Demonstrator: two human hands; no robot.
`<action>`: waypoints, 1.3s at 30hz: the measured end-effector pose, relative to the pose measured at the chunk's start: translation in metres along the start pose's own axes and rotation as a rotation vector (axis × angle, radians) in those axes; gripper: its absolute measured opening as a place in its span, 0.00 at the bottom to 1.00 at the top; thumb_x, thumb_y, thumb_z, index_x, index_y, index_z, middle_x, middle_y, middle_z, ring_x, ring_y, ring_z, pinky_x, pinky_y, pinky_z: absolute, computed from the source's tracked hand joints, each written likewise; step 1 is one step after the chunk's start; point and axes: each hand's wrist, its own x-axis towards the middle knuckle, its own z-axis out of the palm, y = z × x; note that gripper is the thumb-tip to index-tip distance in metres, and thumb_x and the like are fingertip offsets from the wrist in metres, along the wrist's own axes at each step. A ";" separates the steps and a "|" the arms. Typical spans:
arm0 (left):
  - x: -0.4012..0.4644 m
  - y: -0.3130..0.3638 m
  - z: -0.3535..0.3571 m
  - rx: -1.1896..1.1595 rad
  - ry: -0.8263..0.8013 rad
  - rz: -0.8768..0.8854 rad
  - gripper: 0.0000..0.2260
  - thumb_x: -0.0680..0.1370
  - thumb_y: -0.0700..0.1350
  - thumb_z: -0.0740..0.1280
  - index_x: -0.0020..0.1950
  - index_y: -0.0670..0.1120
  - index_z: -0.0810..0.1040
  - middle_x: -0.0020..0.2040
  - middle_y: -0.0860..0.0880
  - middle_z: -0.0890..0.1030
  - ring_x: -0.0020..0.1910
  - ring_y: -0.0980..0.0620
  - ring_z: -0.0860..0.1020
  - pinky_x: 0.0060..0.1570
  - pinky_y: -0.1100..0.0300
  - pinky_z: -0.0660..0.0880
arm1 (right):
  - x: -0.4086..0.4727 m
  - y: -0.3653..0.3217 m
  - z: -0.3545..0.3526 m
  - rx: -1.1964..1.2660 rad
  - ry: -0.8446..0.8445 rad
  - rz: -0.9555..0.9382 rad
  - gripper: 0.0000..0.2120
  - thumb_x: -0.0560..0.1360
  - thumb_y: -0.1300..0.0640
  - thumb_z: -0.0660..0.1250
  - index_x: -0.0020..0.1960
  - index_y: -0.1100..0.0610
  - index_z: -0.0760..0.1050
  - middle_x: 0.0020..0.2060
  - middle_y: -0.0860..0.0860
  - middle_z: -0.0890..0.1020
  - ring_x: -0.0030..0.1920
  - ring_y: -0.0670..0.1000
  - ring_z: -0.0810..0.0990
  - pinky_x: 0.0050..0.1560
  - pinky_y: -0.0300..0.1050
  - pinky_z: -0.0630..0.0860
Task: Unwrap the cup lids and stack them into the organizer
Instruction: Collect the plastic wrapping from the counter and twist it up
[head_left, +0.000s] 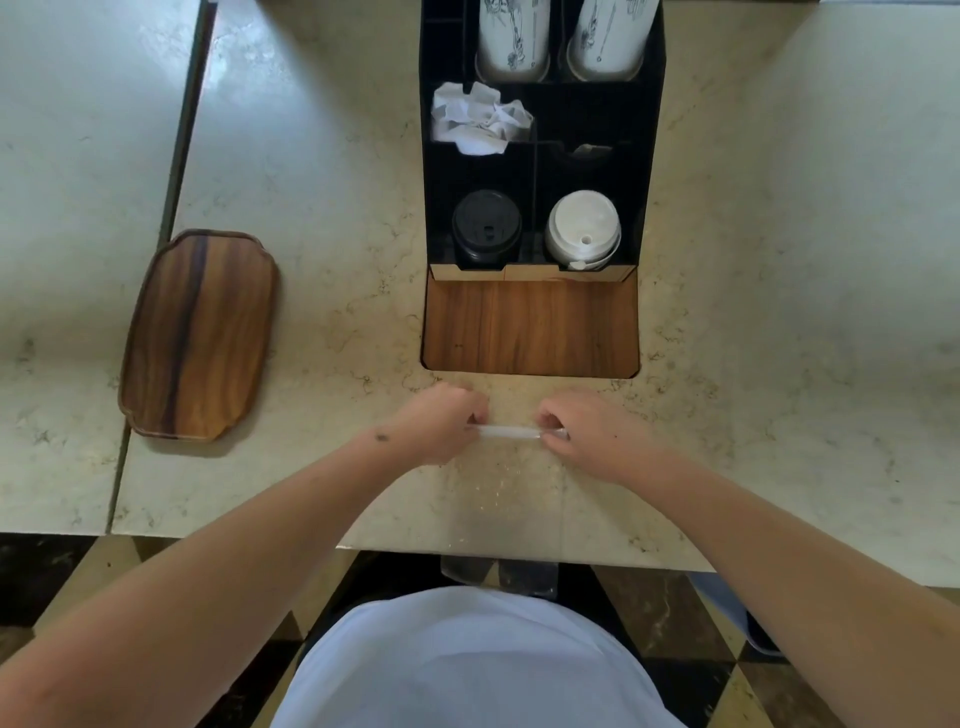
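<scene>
From the head camera we look straight down on a pale marble counter (322, 291), where both of our bare forearms reach forward to meet just in front of the organizer (530, 322). Our left hand (441, 423) has its fingers curled and pinches the left end of a clear plastic wrapper (511, 432), while our right hand (584, 434) is curled the same way and pinches the right end, so the top edge of the wrapper is drawn into a thin pale strip between the two hands. Below that strip the rest of the transparent film lies over the counter and hangs past its near edge; we cannot tell whether anything is inside it. The organizer is a black, divided box with a wooden front panel, standing upright just beyond our hands. In its nearest row a stack of black lids (486, 228) fills the left compartment and a stack of white lids (583, 231) fills the right compartment, the two stacks side by side and parted by a divider. Behind the black stack, crumpled white paper (478, 120) sits in a compartment on the left. At the far end two printed white paper cup stacks (563, 39) lie in the back compartments. Well to the left of the organizer, a wooden tray (200, 335) rests on the counter, near the seam with a neighbouring tabletop.
</scene>
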 end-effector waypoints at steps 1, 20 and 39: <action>0.000 -0.001 -0.001 0.004 0.001 0.010 0.06 0.80 0.43 0.66 0.53 0.49 0.82 0.47 0.52 0.80 0.41 0.52 0.79 0.41 0.54 0.81 | 0.000 -0.001 -0.002 -0.018 -0.002 -0.028 0.04 0.80 0.56 0.64 0.49 0.51 0.76 0.43 0.45 0.77 0.45 0.47 0.73 0.42 0.39 0.66; -0.048 -0.024 0.034 0.165 0.366 0.365 0.09 0.82 0.46 0.66 0.56 0.45 0.83 0.56 0.45 0.79 0.55 0.44 0.76 0.55 0.49 0.76 | -0.042 0.010 0.042 -0.125 0.266 -0.116 0.14 0.81 0.51 0.60 0.60 0.53 0.80 0.58 0.51 0.76 0.54 0.52 0.74 0.48 0.47 0.76; -0.042 -0.008 0.029 0.122 0.347 0.313 0.05 0.78 0.38 0.68 0.43 0.40 0.79 0.42 0.43 0.80 0.43 0.42 0.74 0.45 0.48 0.76 | -0.029 -0.014 0.009 -0.267 0.184 -0.212 0.06 0.74 0.71 0.67 0.43 0.61 0.76 0.40 0.57 0.78 0.40 0.51 0.67 0.39 0.45 0.62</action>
